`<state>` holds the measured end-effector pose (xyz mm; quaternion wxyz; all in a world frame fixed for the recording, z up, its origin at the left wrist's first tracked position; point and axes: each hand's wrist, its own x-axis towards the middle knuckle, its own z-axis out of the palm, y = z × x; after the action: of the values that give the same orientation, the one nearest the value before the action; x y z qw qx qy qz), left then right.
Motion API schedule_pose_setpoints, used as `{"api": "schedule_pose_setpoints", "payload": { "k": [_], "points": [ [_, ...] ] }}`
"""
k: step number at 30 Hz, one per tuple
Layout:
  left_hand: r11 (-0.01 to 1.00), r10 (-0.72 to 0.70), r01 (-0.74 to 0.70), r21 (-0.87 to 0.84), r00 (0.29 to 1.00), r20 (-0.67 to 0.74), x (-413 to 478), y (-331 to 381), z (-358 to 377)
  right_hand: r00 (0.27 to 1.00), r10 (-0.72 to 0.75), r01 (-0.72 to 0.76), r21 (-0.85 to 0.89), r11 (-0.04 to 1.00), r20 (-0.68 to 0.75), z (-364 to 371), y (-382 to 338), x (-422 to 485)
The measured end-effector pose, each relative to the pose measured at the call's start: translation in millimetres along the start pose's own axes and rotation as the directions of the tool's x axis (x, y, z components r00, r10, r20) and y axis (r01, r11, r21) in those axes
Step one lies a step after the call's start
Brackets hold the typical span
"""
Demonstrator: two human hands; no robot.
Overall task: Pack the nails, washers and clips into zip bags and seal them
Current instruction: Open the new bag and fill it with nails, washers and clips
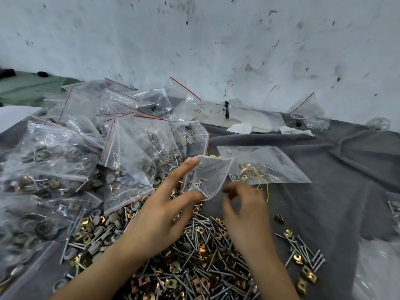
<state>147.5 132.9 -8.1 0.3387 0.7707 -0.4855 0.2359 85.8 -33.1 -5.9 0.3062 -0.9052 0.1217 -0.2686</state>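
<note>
Loose nails [194, 245], brass clips [298, 258] and grey washers [113, 220] lay heaped at 6 o'clock on the grey cloth [346, 169]. Just above them the left hand [160, 215] pinched a small zip bag [210, 176] between forefinger and thumb, with a few nails inside. At its 3 o'clock the right hand [246, 213] was blurred, fingers curled; whether it held anything could not be told. Filled bags [86, 148] were piled at 9 o'clock.
</note>
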Motion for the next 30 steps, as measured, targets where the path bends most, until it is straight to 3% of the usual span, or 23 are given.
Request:
{"api": "schedule_pose_setpoints", "payload": {
  "k": [2,5,16,22,30],
  "points": [
    [1.0,-0.008,0.008,-0.003,1.0,-0.006,0,1,0,0.953,0.087,-0.055,-0.115,0.992,0.291,-1,4,1],
    [1.0,-0.017,0.017,-0.008,1.0,-0.002,0,1,-1,0.875,0.164,-0.064,-0.228,0.972,0.456,0,4,0],
    [1.0,-0.006,0.006,-0.009,1.0,0.003,1,3,-2,0.866,0.19,-0.049,-0.3,0.953,0.463,4,8,3],
    [1.0,-0.018,0.018,0.001,1.0,0.026,0,2,0,0.942,0.019,0.013,-0.091,0.996,0.336,2,6,3],
    [1.0,-0.016,0.017,-0.006,1.0,0.017,0,1,1,0.88,0.056,0.065,-0.235,0.97,0.472,10,14,2]
  ]
}}
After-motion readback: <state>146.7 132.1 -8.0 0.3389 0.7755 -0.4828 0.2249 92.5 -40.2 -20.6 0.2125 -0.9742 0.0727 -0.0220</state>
